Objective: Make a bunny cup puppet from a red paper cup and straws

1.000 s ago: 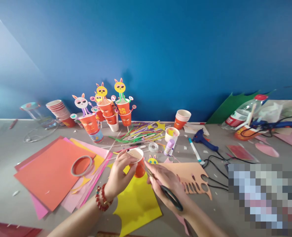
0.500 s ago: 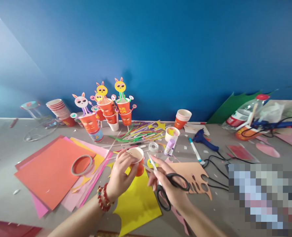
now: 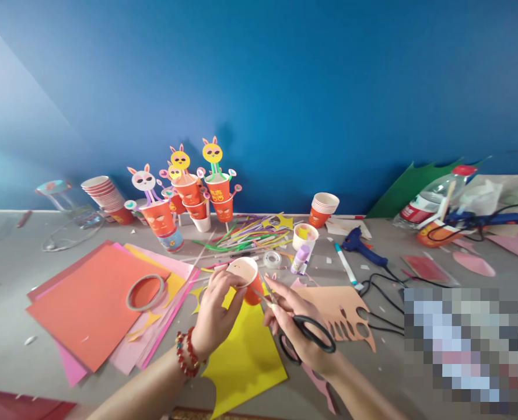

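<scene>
My left hand [image 3: 219, 306] is wrapped round a red paper cup [image 3: 253, 290] by its left side, the white rim tilted up. In my right hand [image 3: 297, 322] is a pair of scissors [image 3: 314, 333] with black handles, the blades pointing at the cup's right side. Whether the tip touches or pierces the cup wall I cannot tell. Under both hands lies a yellow sheet [image 3: 244, 363] with cut-out edges. Close behind the cup are a tape roll [image 3: 272, 259] and a purple glue stick [image 3: 301, 260].
Finished cup figures with rabbit faces [image 3: 159, 217] stand at back left, beside a cup stack [image 3: 105, 198]. Coloured paper sheets [image 3: 84, 309] lie left. A peach sheet [image 3: 329, 300], a blue glue gun [image 3: 364, 249], black cables and a bottle [image 3: 438, 195] are on the right.
The scissors have turned in my right hand, and their blades now lie closer against the cup's side. The cup has shifted slightly to the right and tilted.
</scene>
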`<state>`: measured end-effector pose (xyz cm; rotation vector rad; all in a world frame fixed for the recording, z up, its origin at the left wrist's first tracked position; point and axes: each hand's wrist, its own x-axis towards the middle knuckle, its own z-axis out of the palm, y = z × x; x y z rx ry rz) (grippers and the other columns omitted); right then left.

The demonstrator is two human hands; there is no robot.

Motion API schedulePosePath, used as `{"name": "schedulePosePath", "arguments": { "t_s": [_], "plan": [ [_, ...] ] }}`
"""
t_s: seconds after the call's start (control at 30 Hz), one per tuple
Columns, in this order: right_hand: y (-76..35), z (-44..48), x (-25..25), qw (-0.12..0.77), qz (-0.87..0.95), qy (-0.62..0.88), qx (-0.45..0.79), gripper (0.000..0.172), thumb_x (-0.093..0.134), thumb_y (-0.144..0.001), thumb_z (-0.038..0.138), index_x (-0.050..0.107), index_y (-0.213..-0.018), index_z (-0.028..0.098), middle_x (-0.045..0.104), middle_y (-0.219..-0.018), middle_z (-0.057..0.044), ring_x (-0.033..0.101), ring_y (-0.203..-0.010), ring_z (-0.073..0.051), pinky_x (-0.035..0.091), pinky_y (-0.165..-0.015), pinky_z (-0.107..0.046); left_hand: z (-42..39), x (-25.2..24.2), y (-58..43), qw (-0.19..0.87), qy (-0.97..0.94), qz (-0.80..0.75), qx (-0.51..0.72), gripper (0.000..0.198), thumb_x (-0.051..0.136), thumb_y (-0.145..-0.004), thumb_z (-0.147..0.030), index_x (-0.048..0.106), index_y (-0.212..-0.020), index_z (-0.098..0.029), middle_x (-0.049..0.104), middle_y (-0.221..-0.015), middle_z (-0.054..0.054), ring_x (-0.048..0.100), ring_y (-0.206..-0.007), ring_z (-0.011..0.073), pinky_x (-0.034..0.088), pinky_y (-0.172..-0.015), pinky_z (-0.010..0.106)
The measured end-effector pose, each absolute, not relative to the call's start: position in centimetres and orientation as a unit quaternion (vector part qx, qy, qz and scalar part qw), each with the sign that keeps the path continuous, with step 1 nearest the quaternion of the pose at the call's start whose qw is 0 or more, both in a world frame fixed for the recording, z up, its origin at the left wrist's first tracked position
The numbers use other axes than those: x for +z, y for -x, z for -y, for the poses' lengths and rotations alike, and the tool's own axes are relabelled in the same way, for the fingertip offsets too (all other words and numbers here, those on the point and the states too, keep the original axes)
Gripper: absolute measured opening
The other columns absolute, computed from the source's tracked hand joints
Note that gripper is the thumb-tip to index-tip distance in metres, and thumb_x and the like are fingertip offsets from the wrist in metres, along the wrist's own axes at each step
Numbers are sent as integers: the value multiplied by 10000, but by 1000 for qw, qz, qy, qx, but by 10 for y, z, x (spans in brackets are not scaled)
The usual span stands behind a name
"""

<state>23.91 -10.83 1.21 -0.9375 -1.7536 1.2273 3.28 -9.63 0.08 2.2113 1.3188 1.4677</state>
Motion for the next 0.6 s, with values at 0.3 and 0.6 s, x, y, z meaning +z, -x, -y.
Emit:
{"name": "schedulePosePath", "arguments": {
  "t_s": [0.3, 0.6],
  "plan": [
    [-214, 122, 6, 496, 535, 389, 563, 495, 479, -1016, 414, 427, -1468, 215, 725, -770, -8, 627, -631, -150, 515, -675, -285, 97, -1, -37, 96, -723, -441, 524, 177, 584, -908, -65, 581, -966, -232, 695, -894, 5, 659, -864, 168, 412, -1061, 443],
    [-202, 127, -2, 546, 407, 372, 630, 536, 508, -1014, 377, 321, -1493, 224, 747, -830, -20, 603, -672, -153, 475, -663, -271, 99, -10, -40, 207, -660, -455, 561, 48, 621, -920, -168, 612, -929, -214, 711, -935, 42, 681, -922, 193, 532, -849, 326]
  ]
}}
